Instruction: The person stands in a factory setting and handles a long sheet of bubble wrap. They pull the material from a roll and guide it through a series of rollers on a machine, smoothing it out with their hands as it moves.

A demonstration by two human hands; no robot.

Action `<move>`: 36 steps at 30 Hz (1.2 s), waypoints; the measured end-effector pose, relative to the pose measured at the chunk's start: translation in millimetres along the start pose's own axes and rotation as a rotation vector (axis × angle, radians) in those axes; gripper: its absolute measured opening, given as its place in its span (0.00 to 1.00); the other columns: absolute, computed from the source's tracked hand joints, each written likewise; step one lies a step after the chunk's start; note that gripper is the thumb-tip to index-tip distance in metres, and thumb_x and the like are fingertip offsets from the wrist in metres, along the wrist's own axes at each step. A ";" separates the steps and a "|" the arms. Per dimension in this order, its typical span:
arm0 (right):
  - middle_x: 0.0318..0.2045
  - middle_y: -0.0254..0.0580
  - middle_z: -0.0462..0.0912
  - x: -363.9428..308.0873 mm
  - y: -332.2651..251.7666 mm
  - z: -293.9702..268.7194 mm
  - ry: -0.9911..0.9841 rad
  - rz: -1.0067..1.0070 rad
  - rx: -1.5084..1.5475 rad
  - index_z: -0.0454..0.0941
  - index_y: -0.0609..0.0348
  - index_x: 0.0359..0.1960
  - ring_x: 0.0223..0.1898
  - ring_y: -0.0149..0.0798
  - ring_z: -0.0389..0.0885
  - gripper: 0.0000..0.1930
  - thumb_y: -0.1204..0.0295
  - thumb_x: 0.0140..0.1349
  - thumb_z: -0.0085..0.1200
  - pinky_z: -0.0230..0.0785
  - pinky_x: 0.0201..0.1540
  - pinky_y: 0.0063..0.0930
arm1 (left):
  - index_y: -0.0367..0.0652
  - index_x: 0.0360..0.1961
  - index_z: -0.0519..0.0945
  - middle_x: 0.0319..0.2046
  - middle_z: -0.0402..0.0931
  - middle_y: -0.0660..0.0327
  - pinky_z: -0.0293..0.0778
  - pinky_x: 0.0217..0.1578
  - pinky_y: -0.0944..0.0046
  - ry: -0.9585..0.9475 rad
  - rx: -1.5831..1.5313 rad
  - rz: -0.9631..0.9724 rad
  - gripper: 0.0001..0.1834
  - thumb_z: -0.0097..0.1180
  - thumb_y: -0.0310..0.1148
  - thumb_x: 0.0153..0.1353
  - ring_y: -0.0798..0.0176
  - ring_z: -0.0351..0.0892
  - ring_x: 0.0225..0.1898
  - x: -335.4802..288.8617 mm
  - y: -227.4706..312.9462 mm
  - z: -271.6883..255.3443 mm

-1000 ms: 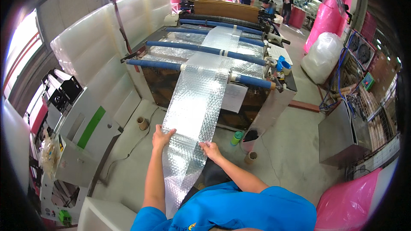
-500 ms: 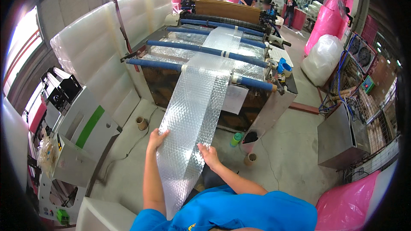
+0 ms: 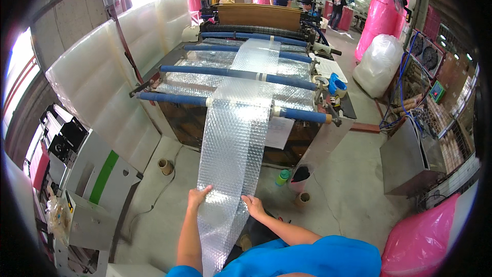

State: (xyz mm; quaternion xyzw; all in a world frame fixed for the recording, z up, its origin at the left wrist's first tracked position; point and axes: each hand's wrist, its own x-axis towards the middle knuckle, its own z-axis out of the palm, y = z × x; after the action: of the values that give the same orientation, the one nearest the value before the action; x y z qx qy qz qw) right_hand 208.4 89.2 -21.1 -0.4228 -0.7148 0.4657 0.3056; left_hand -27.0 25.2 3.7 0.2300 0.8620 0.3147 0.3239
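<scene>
A long strip of clear, silvery bubble wrap [image 3: 230, 143] runs over the blue front roller [image 3: 179, 98] of a machine and slopes down toward my body. My left hand [image 3: 199, 198] grips its left edge, thumb on top and fingers hidden beneath. At the right edge my right hand [image 3: 253, 206] pinches the strip the same way. Below my hands the strip's lower end passes down beside my blue sleeve. Farther back, the strip continues under and over more blue rollers [image 3: 236, 72], above wider silvery sheeting [image 3: 294, 86].
Wrapped white stacks [image 3: 110, 66] stand at the left, behind a grey machine with a green stripe [image 3: 106, 177]. Cardboard cores [image 3: 165, 166] and a green bottle [image 3: 282, 177] are on the floor. A metal cabinet [image 3: 410, 161] and pink rolls [image 3: 382, 18] are at the right. Several people work far back.
My view has shifted, so the machine sits slightly farther left. Both hands appear lower in the picture, still holding the bubble wrap by its edges, and the strip now hangs straighter toward me.
</scene>
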 end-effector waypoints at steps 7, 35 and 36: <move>0.19 0.54 0.72 17.0 29.9 10.7 0.056 0.088 -0.083 0.71 0.63 0.23 0.25 0.54 0.72 0.22 0.53 0.55 0.42 0.62 0.27 0.39 | 0.27 0.41 0.71 0.40 0.71 0.44 0.66 0.44 0.59 0.100 0.117 -0.065 0.48 0.59 0.63 0.28 0.51 0.69 0.45 26.8 -0.9 28.9; 0.14 0.30 0.67 155.8 -17.3 -38.1 0.156 0.057 0.283 0.72 0.63 0.22 0.18 0.24 0.63 0.20 0.55 0.55 0.46 0.57 0.22 0.20 | 0.33 0.37 0.72 0.34 0.74 0.49 0.66 0.38 0.58 0.331 -0.179 0.285 0.38 0.60 0.58 0.33 0.52 0.73 0.39 81.7 140.9 12.1; 0.14 0.29 0.67 153.5 -21.9 -41.0 0.161 0.041 0.304 0.72 0.63 0.23 0.18 0.24 0.63 0.20 0.55 0.55 0.46 0.57 0.22 0.19 | 0.34 0.36 0.72 0.34 0.74 0.50 0.67 0.38 0.58 0.328 -0.166 0.274 0.38 0.61 0.58 0.33 0.52 0.73 0.38 70.8 152.9 5.2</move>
State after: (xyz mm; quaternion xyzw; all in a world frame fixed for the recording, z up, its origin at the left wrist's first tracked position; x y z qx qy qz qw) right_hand 165.5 237.9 21.3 -0.4219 -0.6005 0.5392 0.4130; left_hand -42.3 176.2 77.1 0.2630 0.8350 0.4589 0.1515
